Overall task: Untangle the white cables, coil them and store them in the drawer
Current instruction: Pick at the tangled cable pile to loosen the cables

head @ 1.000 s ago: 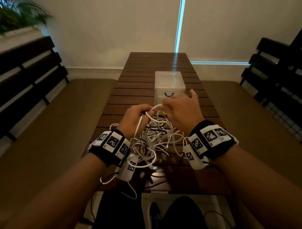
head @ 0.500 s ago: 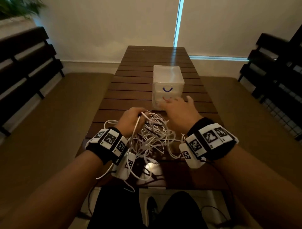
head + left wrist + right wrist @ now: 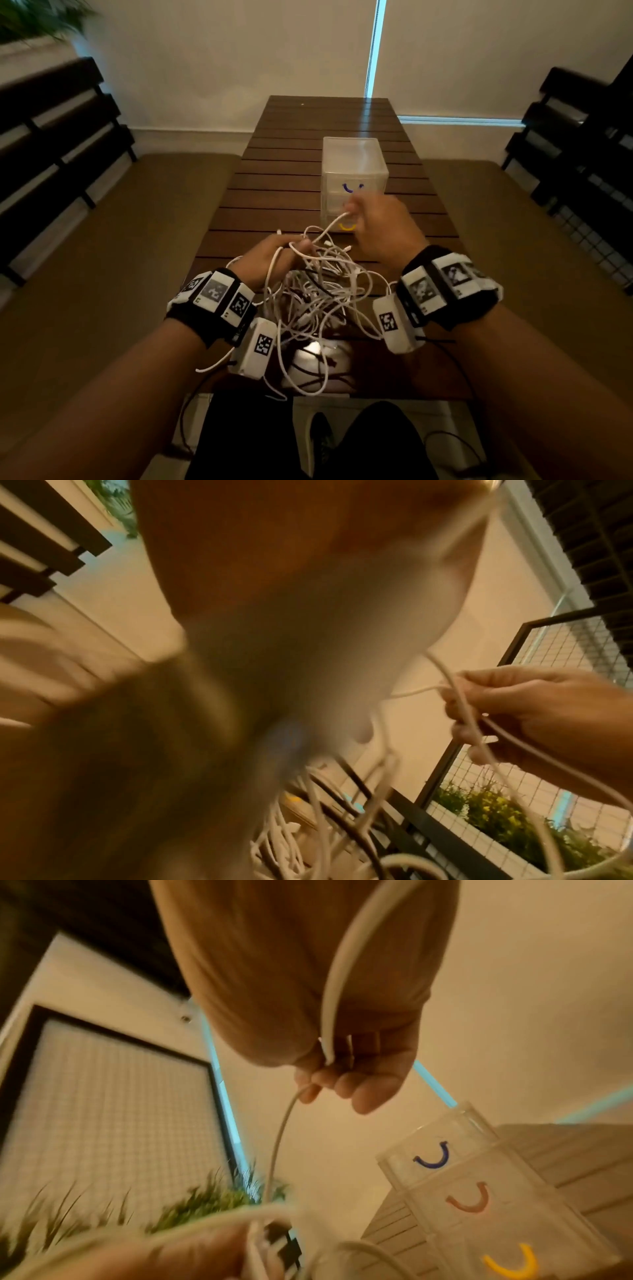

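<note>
A tangle of white cables (image 3: pixel 322 291) lies on the near end of the wooden slat table (image 3: pixel 274 192). My right hand (image 3: pixel 380 226) is raised in front of the drawer box and pinches one white cable strand (image 3: pixel 330 1015), which runs down to the tangle. The same hand (image 3: pixel 496 710) shows in the left wrist view with the strand through its fingers. My left hand (image 3: pixel 274 253) sits at the tangle's far left, fingers curled round cable loops. A clear plastic drawer box (image 3: pixel 354 161) with blue, orange and yellow handles (image 3: pixel 433 1158) stands behind, drawers closed.
Dark slatted benches (image 3: pixel 51 144) flank the table on both sides, with tan cushions (image 3: pixel 113 260) beside it. A bright reflective patch (image 3: pixel 318 356) and a few dark cables lie at the table's near edge. Plants (image 3: pixel 507 815) stand behind a wire-mesh panel.
My right hand has risen up and away from the tangle, drawing one white strand out with it. My left hand stays on the tangle, holding it down.
</note>
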The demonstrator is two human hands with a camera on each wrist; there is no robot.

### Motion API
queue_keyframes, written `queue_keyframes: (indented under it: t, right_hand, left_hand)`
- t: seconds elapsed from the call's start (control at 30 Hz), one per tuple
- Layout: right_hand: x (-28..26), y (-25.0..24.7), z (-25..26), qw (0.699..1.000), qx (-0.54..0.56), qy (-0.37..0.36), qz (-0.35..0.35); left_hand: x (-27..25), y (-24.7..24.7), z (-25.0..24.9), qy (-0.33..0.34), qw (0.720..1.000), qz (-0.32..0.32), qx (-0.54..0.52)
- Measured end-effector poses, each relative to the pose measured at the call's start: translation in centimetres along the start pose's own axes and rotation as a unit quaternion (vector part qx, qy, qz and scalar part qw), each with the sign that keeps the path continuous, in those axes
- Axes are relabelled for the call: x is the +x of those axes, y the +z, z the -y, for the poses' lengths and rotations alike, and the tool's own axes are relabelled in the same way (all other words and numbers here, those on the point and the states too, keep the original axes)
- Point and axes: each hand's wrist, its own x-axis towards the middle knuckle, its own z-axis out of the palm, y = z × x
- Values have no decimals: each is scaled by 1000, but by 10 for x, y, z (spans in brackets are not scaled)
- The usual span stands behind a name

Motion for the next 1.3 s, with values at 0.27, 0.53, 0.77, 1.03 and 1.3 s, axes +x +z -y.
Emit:
queue_keyframes:
  t: [0.27, 0.53, 0.77, 1.03, 1.3]
  right_hand:
    - [4, -30, -44, 967, -216, 124, 59]
    - [-14, 16, -17, 970, 134, -141, 145]
    - [-4, -2, -11, 938, 328, -106, 33]
    - [-5, -72, 14, 896, 401, -159, -109]
    - [-31, -64, -23, 930, 353, -100, -7]
  left_hand:
    - [-17, -11, -20, 59, 994, -89, 11]
    - [-11, -16, -94, 139, 985, -85, -56]
    - [-11, 5, -63, 42, 995, -59, -64]
    - [13, 51, -32, -48, 978, -74, 190]
    - [19, 43, -51, 18, 998, -43, -32]
